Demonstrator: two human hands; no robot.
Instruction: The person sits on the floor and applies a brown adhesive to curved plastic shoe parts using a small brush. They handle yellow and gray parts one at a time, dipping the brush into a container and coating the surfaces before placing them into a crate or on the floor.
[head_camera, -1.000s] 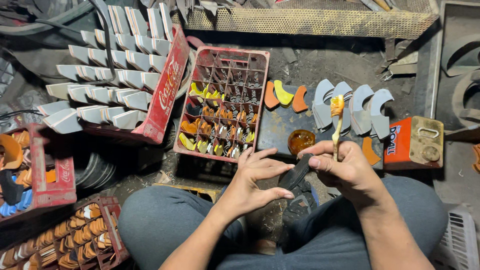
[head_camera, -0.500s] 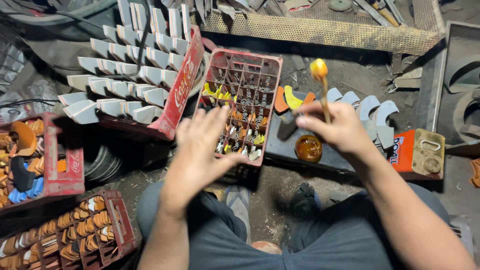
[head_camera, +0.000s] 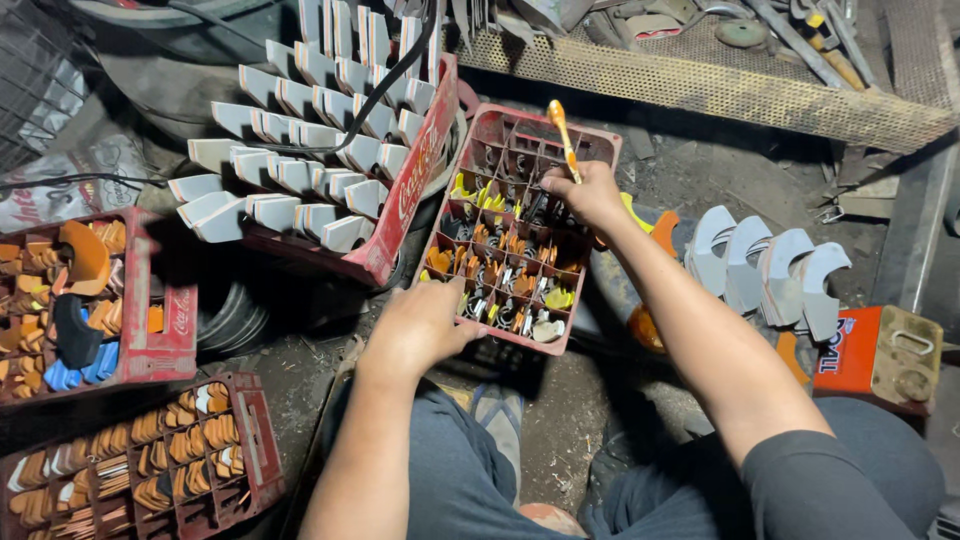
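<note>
The right hand (head_camera: 590, 195) grips a brush (head_camera: 562, 135) with a yellow-orange handle upright over the red divided crate (head_camera: 515, 225). The left hand (head_camera: 420, 325) rests loosely open on the crate's near corner, seemingly steadying it. If that hold slips, the crate could tip and spill its small pieces (head_camera: 505, 275) onto the floor. Half a second ago the left hand hovered spread above the crate; now it is down.

Red crate (head_camera: 590, 140) matt scuffed plastic; brush (head_camera: 564, 135) handle glossy orange; mesh shelf (head_camera: 700, 85) rusty metal
</note>
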